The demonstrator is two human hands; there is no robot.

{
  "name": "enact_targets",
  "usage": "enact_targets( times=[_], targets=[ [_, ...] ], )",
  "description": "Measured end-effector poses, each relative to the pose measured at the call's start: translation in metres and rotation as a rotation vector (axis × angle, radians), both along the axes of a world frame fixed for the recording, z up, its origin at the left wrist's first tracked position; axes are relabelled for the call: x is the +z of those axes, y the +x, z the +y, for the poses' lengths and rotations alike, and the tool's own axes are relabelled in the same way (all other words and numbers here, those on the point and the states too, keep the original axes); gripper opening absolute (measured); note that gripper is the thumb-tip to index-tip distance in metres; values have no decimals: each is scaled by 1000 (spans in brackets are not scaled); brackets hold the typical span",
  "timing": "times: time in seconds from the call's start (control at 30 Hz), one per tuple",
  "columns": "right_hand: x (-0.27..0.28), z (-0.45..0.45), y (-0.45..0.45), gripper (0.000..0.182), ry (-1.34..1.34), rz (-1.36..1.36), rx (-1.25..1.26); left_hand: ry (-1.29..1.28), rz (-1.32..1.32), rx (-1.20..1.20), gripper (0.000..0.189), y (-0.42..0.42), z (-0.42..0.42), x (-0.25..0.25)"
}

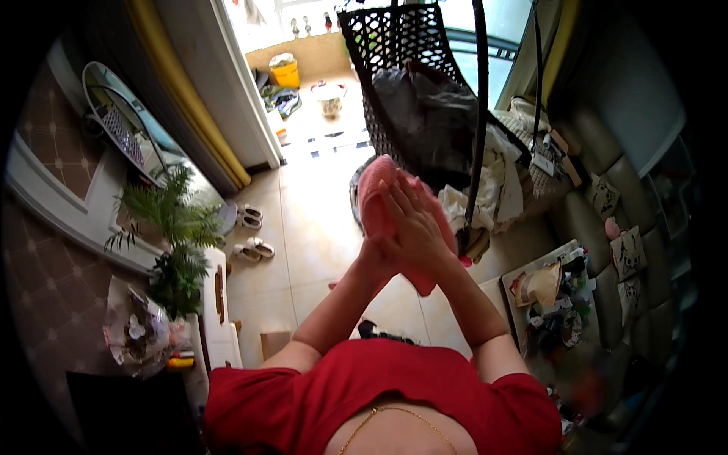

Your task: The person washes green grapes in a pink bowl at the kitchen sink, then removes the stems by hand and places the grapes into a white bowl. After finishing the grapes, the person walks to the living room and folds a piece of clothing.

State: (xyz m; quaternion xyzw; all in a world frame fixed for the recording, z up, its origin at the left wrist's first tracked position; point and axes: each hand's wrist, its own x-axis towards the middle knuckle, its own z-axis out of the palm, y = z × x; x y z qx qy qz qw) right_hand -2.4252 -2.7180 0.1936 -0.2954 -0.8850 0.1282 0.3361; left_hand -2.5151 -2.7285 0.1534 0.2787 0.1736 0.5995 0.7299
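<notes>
A fuzzy pink cloth (380, 176), probably a towel, is held up in front of my chest, folded around and between my hands. My right hand (418, 227) lies over its near face, fingers extended and pointing away from me. Against the cloth's lower left part presses my left hand (382, 250); its fingers are mostly hidden by the cloth and the right hand. A loose pink end hangs below my right wrist.
A black woven hanging chair (398, 34) heaped with dark clothes (421, 114) stands just ahead. White shoes (250, 216) sit on the tiled floor, left of centre. A cluttered coffee table (512, 318) and a sofa (591, 273) are at right; a fern-like plant (176, 216) is at left.
</notes>
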Motion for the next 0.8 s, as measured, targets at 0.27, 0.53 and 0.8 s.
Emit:
enact_targets(
  times=[0.27,0.53,0.8],
  targets=[
    [-23,-32,-5,57,-493,662,311,42,335,461,51,31,-6,-6],
    [-8,-47,-9,57,-892,1306,702,243,856,687,51,24,-16,-8],
    [-47,-54,21,38,-886,708,-66,-113,-42,176,38,26,-24,0]
  ],
)
